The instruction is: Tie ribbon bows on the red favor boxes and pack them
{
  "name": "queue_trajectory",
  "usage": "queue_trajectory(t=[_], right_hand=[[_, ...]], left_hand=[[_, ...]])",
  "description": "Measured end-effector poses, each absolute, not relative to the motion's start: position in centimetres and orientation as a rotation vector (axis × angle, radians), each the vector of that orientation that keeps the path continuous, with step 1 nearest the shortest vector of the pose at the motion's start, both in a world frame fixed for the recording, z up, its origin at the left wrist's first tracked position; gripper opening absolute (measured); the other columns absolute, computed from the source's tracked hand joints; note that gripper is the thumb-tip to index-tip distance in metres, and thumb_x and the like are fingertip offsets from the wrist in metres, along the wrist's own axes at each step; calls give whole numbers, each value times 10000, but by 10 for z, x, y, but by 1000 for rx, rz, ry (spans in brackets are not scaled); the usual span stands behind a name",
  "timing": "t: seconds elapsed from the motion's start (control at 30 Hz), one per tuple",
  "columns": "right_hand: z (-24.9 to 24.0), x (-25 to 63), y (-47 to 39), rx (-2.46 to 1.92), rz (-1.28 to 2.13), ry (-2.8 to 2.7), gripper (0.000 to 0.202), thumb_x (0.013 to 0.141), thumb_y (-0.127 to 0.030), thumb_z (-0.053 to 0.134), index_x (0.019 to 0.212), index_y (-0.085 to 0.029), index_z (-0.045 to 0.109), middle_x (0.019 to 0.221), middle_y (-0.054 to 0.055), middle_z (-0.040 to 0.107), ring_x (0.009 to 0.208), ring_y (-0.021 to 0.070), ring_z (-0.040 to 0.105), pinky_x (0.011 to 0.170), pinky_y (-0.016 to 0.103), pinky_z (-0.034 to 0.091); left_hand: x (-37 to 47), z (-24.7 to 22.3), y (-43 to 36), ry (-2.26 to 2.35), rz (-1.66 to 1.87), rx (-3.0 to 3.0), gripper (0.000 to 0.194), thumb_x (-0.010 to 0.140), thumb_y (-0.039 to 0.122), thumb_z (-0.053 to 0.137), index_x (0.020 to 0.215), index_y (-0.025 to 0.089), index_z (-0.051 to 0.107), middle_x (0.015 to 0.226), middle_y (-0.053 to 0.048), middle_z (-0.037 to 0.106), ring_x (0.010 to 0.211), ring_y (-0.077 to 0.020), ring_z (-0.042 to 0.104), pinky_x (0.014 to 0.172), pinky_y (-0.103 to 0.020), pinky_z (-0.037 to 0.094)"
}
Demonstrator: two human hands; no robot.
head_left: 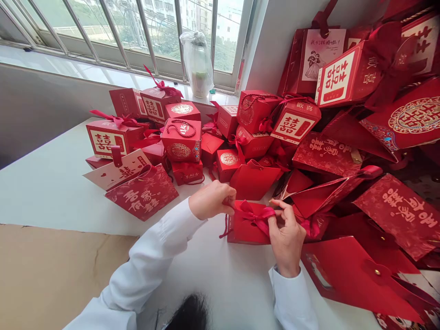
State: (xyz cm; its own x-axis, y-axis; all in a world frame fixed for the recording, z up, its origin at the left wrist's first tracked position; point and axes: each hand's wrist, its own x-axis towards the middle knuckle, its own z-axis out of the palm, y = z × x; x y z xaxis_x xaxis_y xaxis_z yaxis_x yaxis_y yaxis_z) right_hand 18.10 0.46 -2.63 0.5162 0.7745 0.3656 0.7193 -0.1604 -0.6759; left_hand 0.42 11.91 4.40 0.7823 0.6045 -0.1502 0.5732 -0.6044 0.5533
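A small red gift box lies on the table in front of me, with a bright red ribbon bow on its top. My left hand is closed at the box's left edge, its fingertips pressed together; what they pinch is too small to make out. On the other side, my right hand has its thumb and forefinger around the right end of the bow. A dark red twisted cord hangs at the left side of this box.
Red boxes with ribbons and cords are piled at the back. A larger heap of red gift bags fills the right. One bag stands at left, near brown cardboard. A plastic-wrapped bottle is on the windowsill.
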Motion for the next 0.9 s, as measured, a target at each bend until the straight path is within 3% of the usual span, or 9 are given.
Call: queue_trajectory(t=[0.17,0.37,0.57,0.9], right_hand=[[-27,180,7,-1911,90,-1228,277,799,-223,454,1016,-200,624,735,21,693,665,198,655,623,266,458],[-25,181,10,-1904,125,-1239,241,781,-204,443,895,-203,655,698,15,673,624,179,617,625,251,444],[-25,184,12,-1865,275,-1170,224,745,-186,453,847,-209,652,551,-48,538,475,133,477,539,234,380],[-27,185,12,-1829,326,-1176,218,749,-207,451,829,-199,653,579,-32,552,510,139,500,545,235,399]], left_hand=[[11,55,73,754,-19,2753,153,779,23,530,710,159,545,637,3,586,540,-126,506,503,-257,274],[42,41,19,1004,-381,2893,204,797,-5,485,733,144,608,683,-78,584,687,-226,568,556,-320,329],[43,51,16,1130,-476,2842,226,803,-7,444,807,144,611,752,-95,589,732,-247,575,567,-329,348],[23,58,29,1149,-485,2828,130,782,18,556,810,144,544,676,-51,583,635,-209,615,486,-280,302]])
